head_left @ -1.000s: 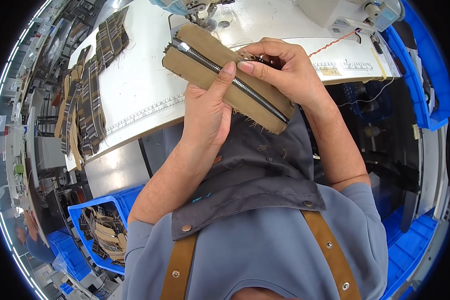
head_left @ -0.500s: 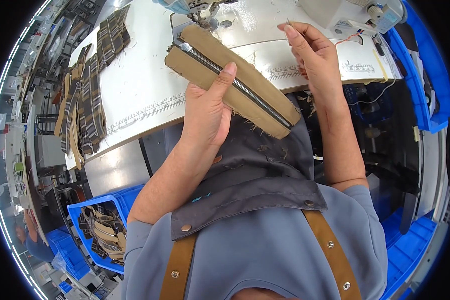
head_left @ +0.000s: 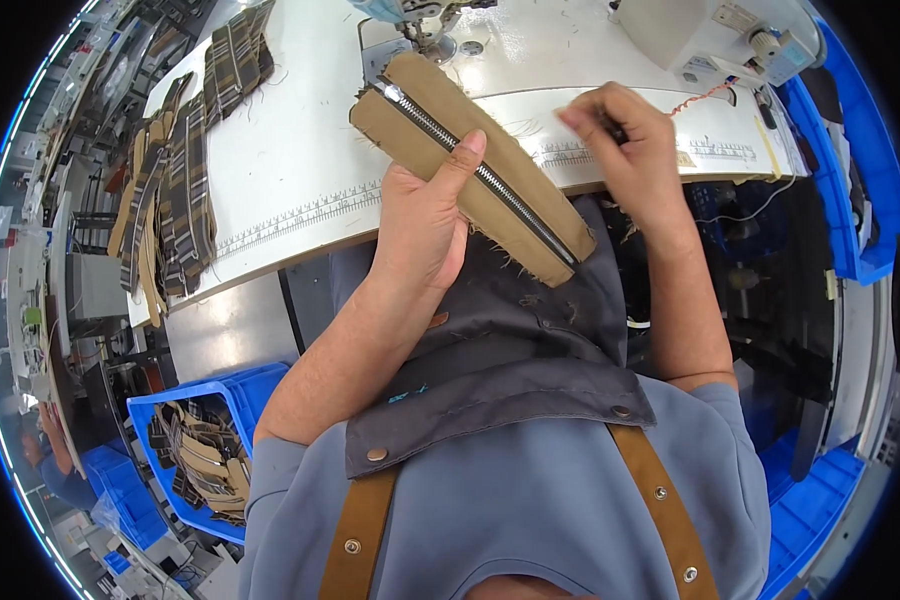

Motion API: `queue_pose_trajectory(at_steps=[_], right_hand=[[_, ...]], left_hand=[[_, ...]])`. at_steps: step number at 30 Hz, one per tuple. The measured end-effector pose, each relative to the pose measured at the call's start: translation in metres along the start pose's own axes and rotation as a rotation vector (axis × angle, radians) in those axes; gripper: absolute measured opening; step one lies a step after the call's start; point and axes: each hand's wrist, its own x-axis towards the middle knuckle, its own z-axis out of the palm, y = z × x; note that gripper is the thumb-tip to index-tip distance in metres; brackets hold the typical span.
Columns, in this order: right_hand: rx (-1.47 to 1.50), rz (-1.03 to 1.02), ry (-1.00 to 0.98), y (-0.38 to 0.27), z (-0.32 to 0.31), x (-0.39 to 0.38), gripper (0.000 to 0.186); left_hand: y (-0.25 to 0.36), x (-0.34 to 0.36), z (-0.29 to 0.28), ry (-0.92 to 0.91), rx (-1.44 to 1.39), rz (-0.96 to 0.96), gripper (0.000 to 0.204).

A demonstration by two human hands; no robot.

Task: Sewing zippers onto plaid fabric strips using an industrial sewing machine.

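My left hand (head_left: 432,215) grips a tan fabric piece with a zipper (head_left: 515,165), thumb on top across the metal teeth and fingers hidden beneath. The piece slants from the sewing machine (head_left: 435,35) down toward my lap, with frayed threads along its edges. To its right, apart from it, my right hand (head_left: 630,140) is raised over the table's front edge with fingers curled in. Something small and dark shows inside those fingers, too blurred to name.
Striped and tan fabric strips (head_left: 185,180) lie on the left of the white table (head_left: 300,130), which has a printed ruler along its front. A blue bin (head_left: 255,400) of similar pieces stands at lower left. Another blue bin (head_left: 850,190) is at right, beside a machine control box (head_left: 785,50).
My right hand has gone from a fingertip pinch with the fingers upward to a more curled, turned-in pose. The zippered piece has shifted slightly in view, still in my left hand.
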Motion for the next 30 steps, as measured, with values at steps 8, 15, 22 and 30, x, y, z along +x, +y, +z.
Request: queue_pose_trajectory(at_steps=[8,15,22,30], right_hand=[[-0.385,0.064,0.0,0.011,-0.013,0.008,0.031],[0.306,0.102,-0.211,-0.011,0.028,0.016,0.035],[0.457,0.207,-0.291,-0.02,0.032,0.02,0.02],[0.407,0.256,0.015,0.006,0.026,0.023,0.022]], left_hand=[[0.0,0.0,-0.001,-0.067,0.071,-0.027,0.024],[-0.006,0.0,0.002,-0.049,0.006,-0.039,0.02],[-0.006,0.0,0.0,-0.059,-0.007,-0.03,0.021],[-0.003,0.001,0.001,-0.139,0.059,-0.054,0.029]])
